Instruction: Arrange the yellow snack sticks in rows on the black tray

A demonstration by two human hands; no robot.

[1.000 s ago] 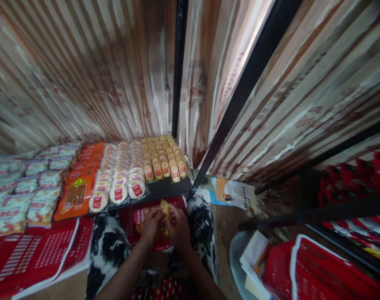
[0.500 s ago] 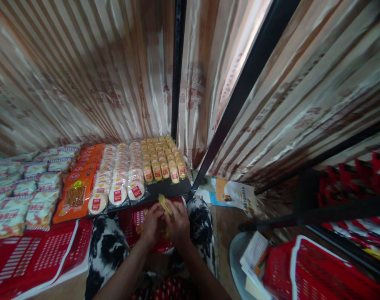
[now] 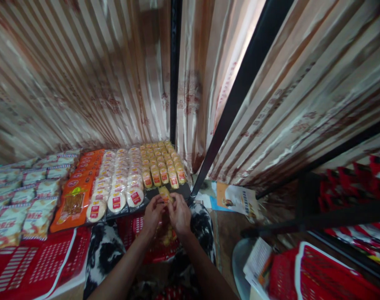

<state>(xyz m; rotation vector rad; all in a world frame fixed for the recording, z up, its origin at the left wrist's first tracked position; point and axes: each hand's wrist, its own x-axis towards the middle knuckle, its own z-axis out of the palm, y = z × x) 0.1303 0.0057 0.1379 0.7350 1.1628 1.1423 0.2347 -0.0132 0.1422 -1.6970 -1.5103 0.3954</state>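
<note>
Between both hands is a small yellow snack packet [image 3: 165, 193], held just in front of the shelf's edge. My left hand [image 3: 154, 213] pinches its left side, and my right hand [image 3: 179, 212] has its fingers closed on the right side. Beyond them, matching yellow packets [image 3: 165, 175] stand in rows on the black shelf [image 3: 152, 193]. Below my hands a red basket [image 3: 139, 224] sits between my knees with more yellow packets [image 3: 167, 236] in it, partly hidden by my forearms.
Left along the shelf lie round white packaged cakes [image 3: 116, 203], orange snack bags [image 3: 74, 193] and white-blue bags [image 3: 36, 216]. Red baskets stand at the lower left [image 3: 30, 262] and lower right [image 3: 327, 271]. A black post [image 3: 227, 104] slants up beside the shelf corner. Pleated curtains [image 3: 83, 75] hang behind.
The yellow packet has been turned so a broader face shows, and both hands sit slightly nearer the shelf edge. My view has shifted a little.
</note>
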